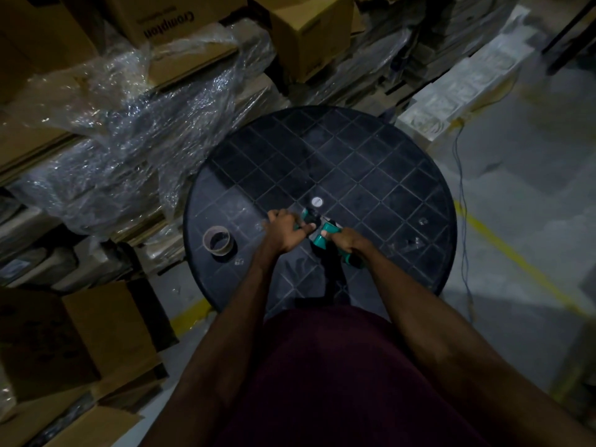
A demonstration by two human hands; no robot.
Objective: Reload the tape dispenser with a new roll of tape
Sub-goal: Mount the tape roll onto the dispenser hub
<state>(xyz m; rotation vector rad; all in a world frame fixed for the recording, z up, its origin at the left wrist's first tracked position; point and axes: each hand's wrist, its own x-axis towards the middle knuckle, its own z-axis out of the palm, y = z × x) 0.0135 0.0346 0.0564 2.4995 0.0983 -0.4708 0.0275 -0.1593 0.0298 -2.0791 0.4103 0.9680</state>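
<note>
Teal plastic tape dispenser [325,235] with dark metal parts sits between my two hands, low over the middle of the round black plastic surface [354,162] with its diamond grid. My right hand [346,241] is closed around the dispenser's teal handle, thumb laid on top of the body. My left hand [285,230] is closed on the front end of the dispenser, fingers curled over it and thumb pressed in toward the other hand, so both hands are clamped on the same tool and nearly touching. Whether the dispenser rests on the surface or hangs just above it, I cannot tell in this dim light.

Just beyond my hands, past the dispenser's nose, a small white round cap [316,201] lies flat on the surface. Off to the left of my left hand, well apart from it, a brown roll of tape [216,240] lies flat near the surface's edge, its open core facing up.

Further left of my left hand, crumpled clear plastic wrap [129,130] drapes over stacked brown cardboard boxes [309,30]. To the right of my right hand, beyond the surface, a yellow line [516,253] runs across the grey concrete floor [532,204], and a thin blue cable [462,201] trails down it. White foam packing [467,82] lies at the far right. My dark maroon shirt [338,382] fills the near view between my forearms.
</note>
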